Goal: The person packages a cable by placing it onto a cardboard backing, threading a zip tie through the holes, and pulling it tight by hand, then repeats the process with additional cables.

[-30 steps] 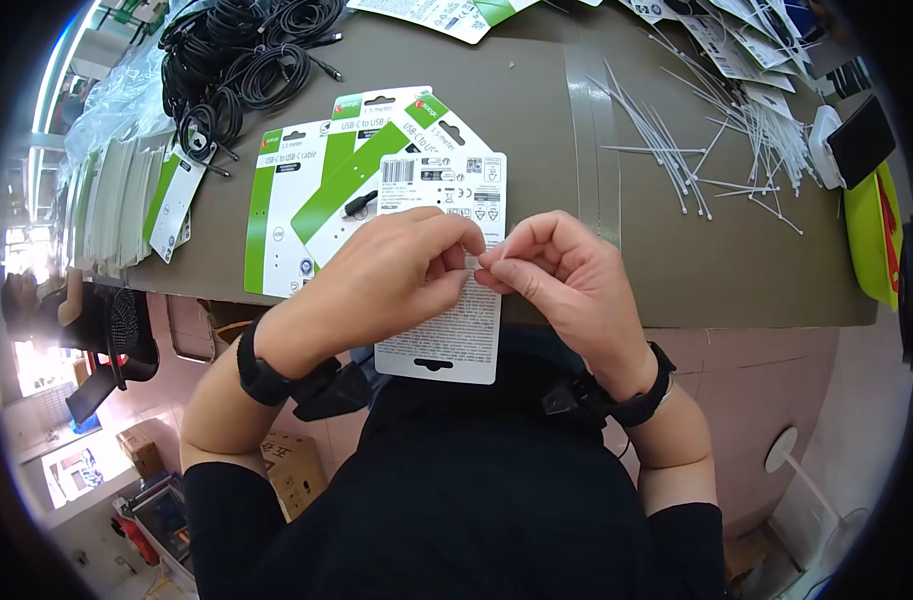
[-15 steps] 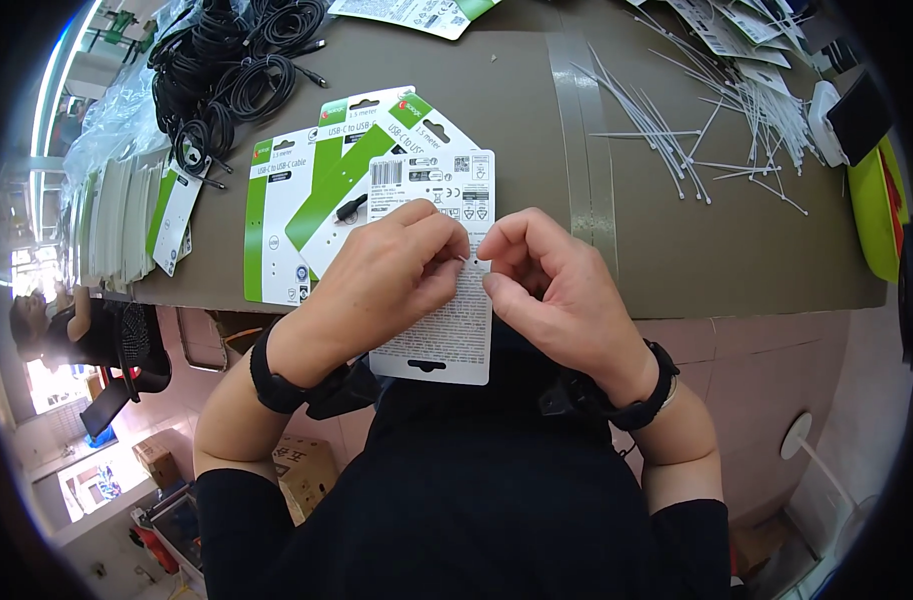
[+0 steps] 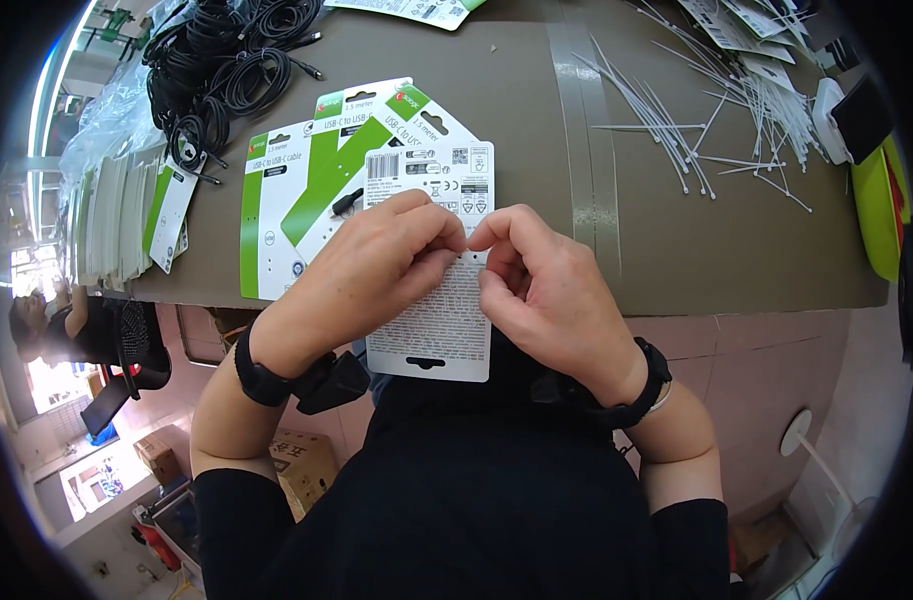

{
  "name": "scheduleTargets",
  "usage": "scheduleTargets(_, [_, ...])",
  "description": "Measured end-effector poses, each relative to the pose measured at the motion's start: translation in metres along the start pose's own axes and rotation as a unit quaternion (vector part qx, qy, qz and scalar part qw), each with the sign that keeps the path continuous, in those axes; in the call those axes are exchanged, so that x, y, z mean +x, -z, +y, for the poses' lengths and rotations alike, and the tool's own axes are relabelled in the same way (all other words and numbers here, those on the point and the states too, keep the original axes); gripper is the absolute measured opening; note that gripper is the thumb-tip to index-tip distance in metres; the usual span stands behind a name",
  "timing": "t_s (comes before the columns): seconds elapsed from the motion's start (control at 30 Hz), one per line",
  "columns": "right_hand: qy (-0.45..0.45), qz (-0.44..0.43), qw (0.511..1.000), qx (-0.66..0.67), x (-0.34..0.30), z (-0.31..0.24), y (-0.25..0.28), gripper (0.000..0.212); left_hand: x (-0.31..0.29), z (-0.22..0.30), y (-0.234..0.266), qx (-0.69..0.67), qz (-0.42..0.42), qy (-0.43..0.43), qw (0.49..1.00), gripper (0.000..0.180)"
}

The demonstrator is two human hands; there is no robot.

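A white packaging card (image 3: 432, 345), printed side up, lies at the table's front edge under both my hands and overhangs toward my lap. My left hand (image 3: 392, 245) is closed in a pinch over the card's middle, on what seems the thin white end of a cable tie, mostly hidden by the fingers. My right hand (image 3: 557, 285) faces it with curled fingers, thumb and forefinger apart. Its forefinger tip comes close to the left fingertips, and I see nothing held in it. A black cable plug (image 3: 348, 202) shows on the green-and-white cards (image 3: 274, 215) fanned out behind.
Black coiled cables (image 3: 217, 75) are heaped at the back left, near a row of stacked cards (image 3: 112, 225). Loose white cable ties (image 3: 647, 110) spread over the right side, beside a green container (image 3: 877, 215). Clear tape (image 3: 592, 150) runs along the table.
My right hand has moved slightly left and up, bringing its forefinger to the left fingertips. My left hand has shifted up a little, still pinching. The card has barely moved.
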State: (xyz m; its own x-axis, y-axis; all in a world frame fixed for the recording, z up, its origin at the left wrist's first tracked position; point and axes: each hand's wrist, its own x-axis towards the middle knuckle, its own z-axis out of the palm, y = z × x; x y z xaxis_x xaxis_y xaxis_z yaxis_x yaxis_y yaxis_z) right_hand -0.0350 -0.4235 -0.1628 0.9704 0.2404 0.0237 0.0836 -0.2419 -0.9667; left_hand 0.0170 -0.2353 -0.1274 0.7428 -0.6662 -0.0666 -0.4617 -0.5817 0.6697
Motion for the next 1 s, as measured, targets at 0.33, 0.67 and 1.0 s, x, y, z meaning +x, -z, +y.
scheduleTargets(0.33, [0.028, 0.036, 0.998, -0.033, 0.004, 0.0, -0.01, 0.019, -0.001, -0.003, -0.001, 0.001, 0.008, -0.014, 1.0, 0.013])
scheduleTargets(0.67, [0.0, -0.007, 1.0, 0.021, 0.0, 0.001, 0.001, 0.02, -0.004, 0.002, 0.002, 0.039, -0.026, -0.004, 0.999, 0.011])
scheduleTargets(1.0, [0.057, 0.052, 0.995, -0.066, 0.007, 0.003, -0.008, 0.019, -0.006, -0.003, 0.003, 0.039, -0.006, -0.022, 0.999, 0.012])
